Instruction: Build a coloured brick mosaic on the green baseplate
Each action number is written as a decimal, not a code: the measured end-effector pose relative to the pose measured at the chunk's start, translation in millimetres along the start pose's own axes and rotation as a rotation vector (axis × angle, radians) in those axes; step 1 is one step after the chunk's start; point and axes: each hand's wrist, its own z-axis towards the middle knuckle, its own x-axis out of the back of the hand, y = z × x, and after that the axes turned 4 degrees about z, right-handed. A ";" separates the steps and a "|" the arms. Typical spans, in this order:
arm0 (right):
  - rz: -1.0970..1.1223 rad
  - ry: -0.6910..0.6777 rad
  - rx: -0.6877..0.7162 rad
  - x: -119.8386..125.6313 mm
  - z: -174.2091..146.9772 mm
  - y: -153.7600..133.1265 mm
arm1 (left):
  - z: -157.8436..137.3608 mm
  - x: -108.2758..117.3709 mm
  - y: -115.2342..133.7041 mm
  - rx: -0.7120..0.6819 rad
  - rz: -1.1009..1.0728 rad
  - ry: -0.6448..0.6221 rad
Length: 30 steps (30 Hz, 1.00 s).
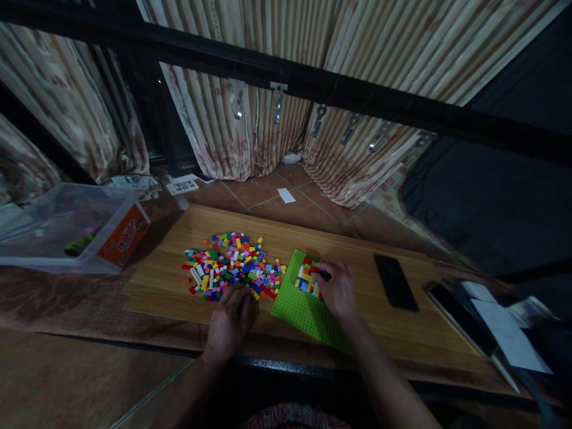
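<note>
A heap of small colourful toy bricks [236, 262] is spread over the wooden board. My left hand [231, 313] rests at the near edge of this heap, its fingers curled together. Whatever they may hold is hidden. To the right of the heap lies a green studded baseplate [295, 310], set at an angle. A patch of red, yellow, white and blue bricks [308, 285] is fixed on its upper part. Over that patch my right hand [339, 289] is closed in a pinch on a small toy brick [318, 270], apparently red, at the fingertips.
A black phone [395, 282] lies on the wooden board [161, 268], right of the baseplate. Another dark device [462, 316] and papers [512, 333] are at the far right. A clear plastic bin [67, 196] with an orange label stands left. A dark bar [295, 68] crosses above.
</note>
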 end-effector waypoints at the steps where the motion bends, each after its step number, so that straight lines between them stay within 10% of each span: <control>1: 0.012 0.001 -0.009 0.3 0.1 0.7 | -0.1 -0.1 -0.5 -0.003 0.003 0.000; 30: 0.271 0.071 -0.285 -31.7 5.0 -0.6 | 1.0 -1.0 -7.8 -0.042 0.098 -0.011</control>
